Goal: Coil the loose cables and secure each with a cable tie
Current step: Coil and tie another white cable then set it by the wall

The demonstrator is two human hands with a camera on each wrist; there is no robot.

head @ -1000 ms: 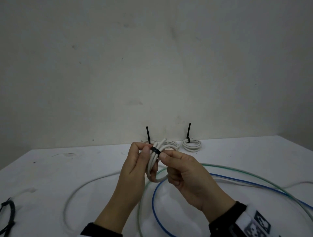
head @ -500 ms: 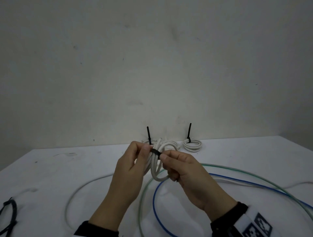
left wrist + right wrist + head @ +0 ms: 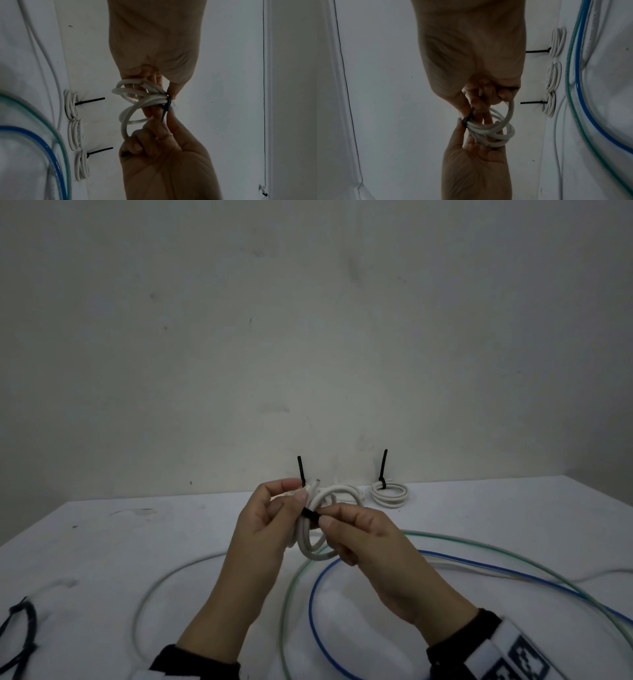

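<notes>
A small coil of white cable [image 3: 313, 556] is held up over the table between both hands. A black cable tie [image 3: 310, 512] wraps its bunched strands. My left hand [image 3: 298, 491] pinches the coil beside the tie, thumb in front. My right hand [image 3: 325, 518] pinches the tie at the bundle. In the left wrist view the tie [image 3: 167, 104] has its tail running down into the right hand's curled fingers [image 3: 137, 147], and a black end pokes out of the fist. In the right wrist view the coil [image 3: 494, 131] loops round the right little finger.
Three tied white coils lie by the wall, among them one coil [image 3: 390, 503] with its tie tail upright; a second upright tail [image 3: 300, 470] shows behind my left hand. Loose blue [image 3: 342, 573], green [image 3: 291, 580] and white [image 3: 164, 587] cables sprawl on the white table. A black cable [image 3: 24, 621] lies far left.
Both hands keep their hold. The coil has turned a little and its loops spread to the upper right. My left thumb has slid up above the tie.
</notes>
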